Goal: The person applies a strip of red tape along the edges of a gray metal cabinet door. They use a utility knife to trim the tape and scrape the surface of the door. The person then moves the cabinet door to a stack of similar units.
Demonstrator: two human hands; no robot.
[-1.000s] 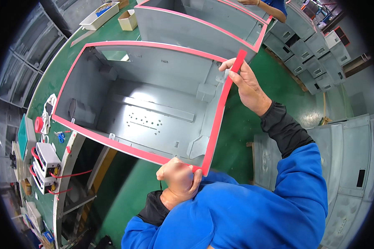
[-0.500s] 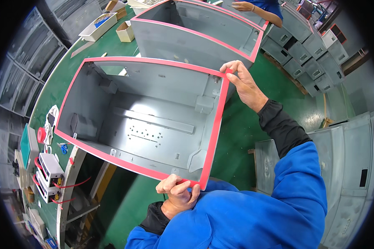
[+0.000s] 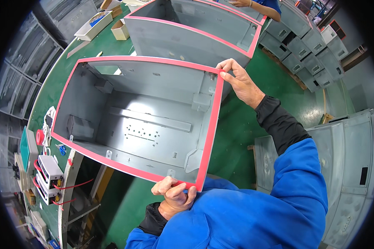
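Note:
A grey open-topped metal box (image 3: 149, 112) lies in front of me, its open side facing up. Pink tape (image 3: 214, 120) runs along its whole rim. At the far right corner, my right hand (image 3: 243, 85) is closed, thumb and forefinger pinching the tape at the rim. My left hand (image 3: 176, 197), fingers curled, grips the taped near edge close to the near right corner. Its thumb and forefinger touch the tape; the undersides of the fingers are hidden. Inside the box are small holes, a long flat rail and some brackets.
A second pink-rimmed box (image 3: 187, 41) stands behind, near another person's arm (image 3: 264, 9). On the green table lie blue scissors (image 3: 61, 149), a pink tape roll (image 3: 40, 137) and white devices (image 3: 50, 170) with red cables. Grey metal boxes (image 3: 299, 54) are stacked at right.
The view has shifted slightly, so the boxes and table appear a little further left and up. Both hands stay at the same two corners, with hardly any change in grip.

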